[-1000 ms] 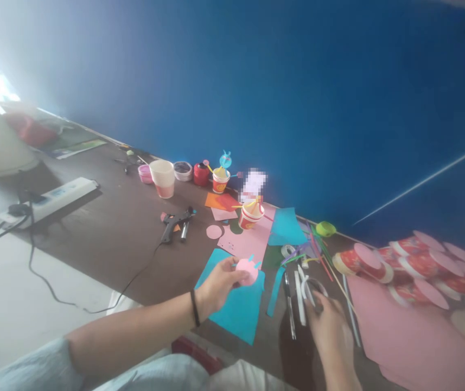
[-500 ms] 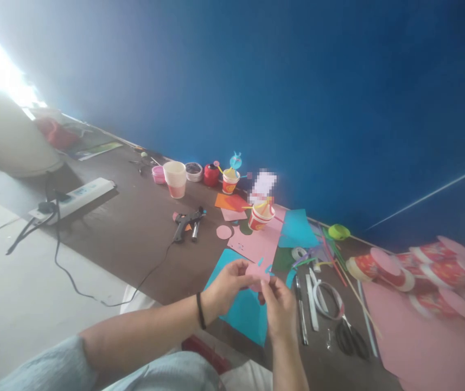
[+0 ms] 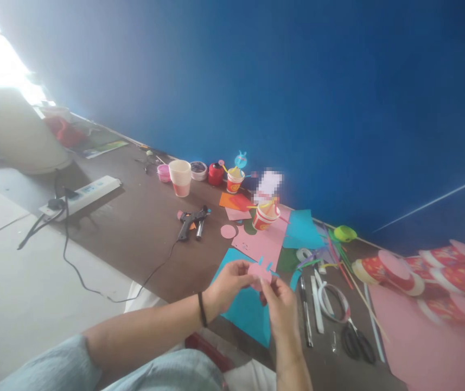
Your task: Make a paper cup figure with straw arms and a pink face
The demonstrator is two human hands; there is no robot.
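Observation:
Between my two hands is a small pink paper disc [image 3: 260, 272] with two blue strips standing up from its top edge. The fingers of my left hand [image 3: 232, 282] pinch its left side. My right hand [image 3: 280, 304] grips the lower right edge, thumb on the near face. Beneath the hands lies a blue paper sheet [image 3: 252, 320] on the brown table. Another pink paper circle [image 3: 228, 232] rests farther back, beside a pink sheet [image 3: 250, 243] bearing a decorated paper cup [image 3: 265, 217].
A glue gun [image 3: 191, 221], its cord trailing left, lies near stacked paper cups [image 3: 180, 179]. Scissors [image 3: 356, 342], a tape roll [image 3: 333, 302] and a pen [image 3: 306, 312] are at right, before several red cups [image 3: 390, 271]. A power strip [image 3: 83, 195] sits left; a blue wall stands behind.
The whole view has shifted slightly, so the table items appear a little farther right. Both hands keep their hold on the pink disc, which is turned a little more upright.

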